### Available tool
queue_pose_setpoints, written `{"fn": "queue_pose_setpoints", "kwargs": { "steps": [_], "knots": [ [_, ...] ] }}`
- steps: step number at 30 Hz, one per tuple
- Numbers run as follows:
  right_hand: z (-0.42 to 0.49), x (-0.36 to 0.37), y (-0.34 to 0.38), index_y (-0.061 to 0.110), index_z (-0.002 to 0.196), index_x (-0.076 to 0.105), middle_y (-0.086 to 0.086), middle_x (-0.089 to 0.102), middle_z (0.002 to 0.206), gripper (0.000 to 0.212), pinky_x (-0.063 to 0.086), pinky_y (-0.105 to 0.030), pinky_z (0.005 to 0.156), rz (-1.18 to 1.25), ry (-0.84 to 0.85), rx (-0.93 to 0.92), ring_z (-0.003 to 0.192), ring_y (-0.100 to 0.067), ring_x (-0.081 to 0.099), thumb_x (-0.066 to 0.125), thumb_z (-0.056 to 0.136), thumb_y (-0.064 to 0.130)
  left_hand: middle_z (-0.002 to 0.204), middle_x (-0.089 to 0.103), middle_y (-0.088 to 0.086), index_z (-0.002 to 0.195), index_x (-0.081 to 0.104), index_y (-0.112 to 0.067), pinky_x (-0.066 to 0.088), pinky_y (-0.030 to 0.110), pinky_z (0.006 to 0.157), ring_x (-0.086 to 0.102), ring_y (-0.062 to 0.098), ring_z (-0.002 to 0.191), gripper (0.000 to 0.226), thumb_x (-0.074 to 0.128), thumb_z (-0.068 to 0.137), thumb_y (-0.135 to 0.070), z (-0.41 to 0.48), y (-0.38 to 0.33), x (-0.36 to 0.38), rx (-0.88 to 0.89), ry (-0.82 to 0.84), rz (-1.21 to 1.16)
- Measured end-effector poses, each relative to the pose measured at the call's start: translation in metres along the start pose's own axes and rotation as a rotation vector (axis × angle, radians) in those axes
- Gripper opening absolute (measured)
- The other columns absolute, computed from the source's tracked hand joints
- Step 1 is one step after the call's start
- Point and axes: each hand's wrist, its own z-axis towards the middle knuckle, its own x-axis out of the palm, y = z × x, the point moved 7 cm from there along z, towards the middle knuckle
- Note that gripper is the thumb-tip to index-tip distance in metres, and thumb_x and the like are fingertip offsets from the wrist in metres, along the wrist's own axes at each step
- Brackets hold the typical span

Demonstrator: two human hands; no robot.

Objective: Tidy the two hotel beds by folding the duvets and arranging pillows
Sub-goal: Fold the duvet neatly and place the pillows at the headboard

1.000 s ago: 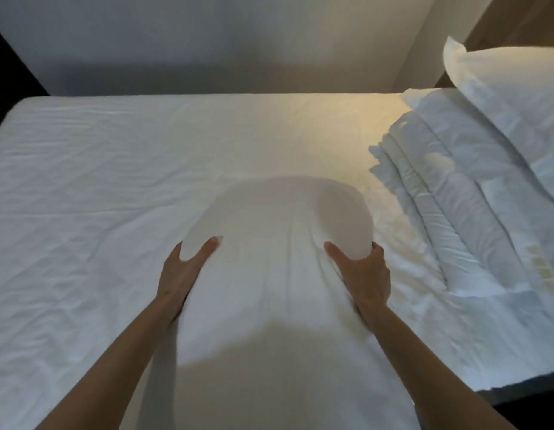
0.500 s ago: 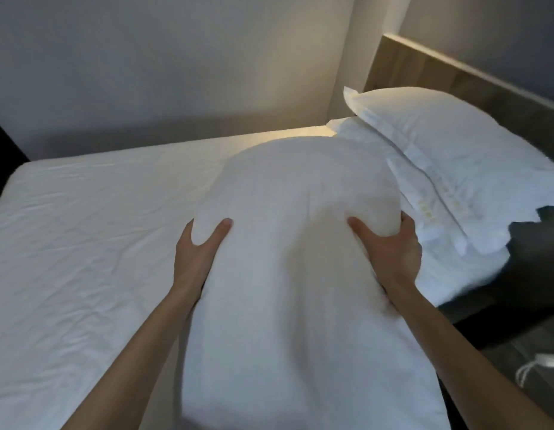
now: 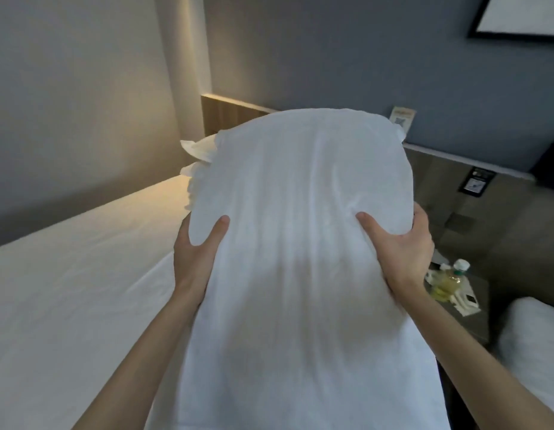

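Pillow [image 3: 300, 243] is filling centre frame and blocking most of what's behind it. Only frilled bedding [image 3: 196, 150] is poking out at 10 o'clock; can't tell if that's a pillow or a duvet. Pillow's lower end is running off frame at 6 o'clock.

Fingers of both hands are sitting behind the pillow, hidden, with only the thumbs showing on the near face. Left hand [image 3: 195, 256] is clamping the pillow's 9 o'clock edge. Right hand [image 3: 399, 252] is clamping the 3 o'clock edge, and fabric is bunching under that thumb.

Pillow is being held up off the bed [image 3: 68, 290], over its 3 o'clock side. Long axis is running 6 to 12, rounded top end pointing at 12 toward the headboard [image 3: 226, 114].

At 4 o'clock a bottle [image 3: 452, 280] of yellowish liquid is sitting on the nightstand [image 3: 477, 324]; the other items there are too blurred to name. Second bed [image 3: 533, 342] is getting cut off at the frame edge.
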Motion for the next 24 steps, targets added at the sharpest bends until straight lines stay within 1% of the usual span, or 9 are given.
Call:
{"fn": "queue_pose_setpoints", "kwargs": {
  "steps": [4,6,8,11,15,18,20,22,24],
  "knots": [
    [0.018,-0.099,-0.018,0.031,0.135,0.045,0.019,0.057,0.114,0.084,0.048,-0.035,0.093,0.003,-0.171,0.025,0.106,-0.010,0.056,0.080,0.063,0.057,0.136,0.049,-0.023,0.138,0.045,-0.038,0.038,0.033,0.107,0.044,0.001,0.124,0.067,0.071,0.078,-0.056,-0.027,-0.023,0.093,0.046,0.149,-0.016],
    [0.026,-0.151,-0.032,0.033,0.133,0.046,0.021,0.059,0.111,0.081,0.048,-0.034,0.092,0.000,-0.250,0.046,0.103,-0.007,0.057,0.080,0.063,0.056,0.126,0.049,-0.029,0.131,0.045,-0.039,0.037,0.029,0.103,0.044,0.001,0.119,0.059,0.070,0.080,-0.054,-0.049,-0.031,0.145,0.059,0.240,-0.038],
    [0.033,-0.206,-0.048,0.035,0.130,0.048,0.024,0.060,0.105,0.077,0.049,-0.033,0.091,-0.005,-0.336,0.061,0.101,-0.006,0.059,0.080,0.063,0.056,0.124,0.051,-0.027,0.134,0.045,-0.035,0.039,0.026,0.102,0.049,-0.001,0.115,0.061,0.070,0.081,-0.052,-0.077,-0.037,0.198,0.060,0.331,-0.056],
    [0.042,-0.292,-0.076,0.034,0.132,0.047,0.024,0.057,0.103,0.079,0.046,-0.031,0.090,-0.031,-0.459,0.080,0.101,-0.007,0.057,0.080,0.064,0.056,0.102,0.052,-0.034,0.117,0.046,-0.041,0.039,0.014,0.082,0.051,-0.016,0.089,0.040,0.069,0.085,-0.043,-0.126,-0.045,0.282,0.072,0.476,-0.085],
    [0.051,-0.413,-0.116,0.036,0.130,0.046,0.026,0.056,0.105,0.077,0.045,-0.032,0.093,-0.083,-0.598,0.114,0.103,-0.008,0.055,0.078,0.064,0.059,0.107,0.061,-0.026,0.118,0.056,-0.039,0.044,0.015,0.083,0.057,-0.010,0.096,0.037,0.070,0.084,-0.042,-0.205,-0.054,0.396,0.113,0.636,-0.108],
    [0.056,-0.500,-0.146,0.037,0.124,0.049,0.020,0.061,0.106,0.074,0.049,-0.039,0.095,-0.115,-0.721,0.146,0.102,-0.011,0.060,0.077,0.061,0.063,0.115,0.063,-0.019,0.120,0.059,-0.037,0.046,0.020,0.088,0.058,-0.007,0.103,0.041,0.071,0.082,-0.046,-0.266,-0.057,0.478,0.141,0.728,-0.119],
    [0.056,-0.552,-0.162,0.037,0.127,0.048,0.016,0.062,0.112,0.079,0.049,-0.042,0.097,-0.148,-0.789,0.166,0.106,-0.014,0.060,0.076,0.059,0.066,0.112,0.063,-0.020,0.123,0.059,-0.032,0.045,0.015,0.084,0.058,-0.010,0.100,0.042,0.070,0.084,-0.041,-0.309,-0.060,0.527,0.132,0.804,-0.131],
    [0.053,-0.601,-0.177,0.037,0.133,0.044,0.014,0.061,0.120,0.083,0.045,-0.039,0.100,-0.183,-0.860,0.184,0.112,-0.015,0.057,0.075,0.061,0.066,0.109,0.063,-0.023,0.121,0.058,-0.033,0.044,0.012,0.079,0.057,-0.013,0.096,0.038,0.070,0.085,-0.040,-0.350,-0.061,0.573,0.129,0.878,-0.136],
    [0.050,-0.644,-0.192,0.035,0.137,0.042,0.013,0.058,0.125,0.085,0.041,-0.032,0.097,-0.210,-0.933,0.198,0.113,-0.011,0.053,0.075,0.065,0.064,0.109,0.064,-0.023,0.119,0.059,-0.037,0.045,0.018,0.081,0.059,-0.009,0.098,0.037,0.071,0.084,-0.041,-0.385,-0.060,0.619,0.124,0.950,-0.136]
  ]
}}
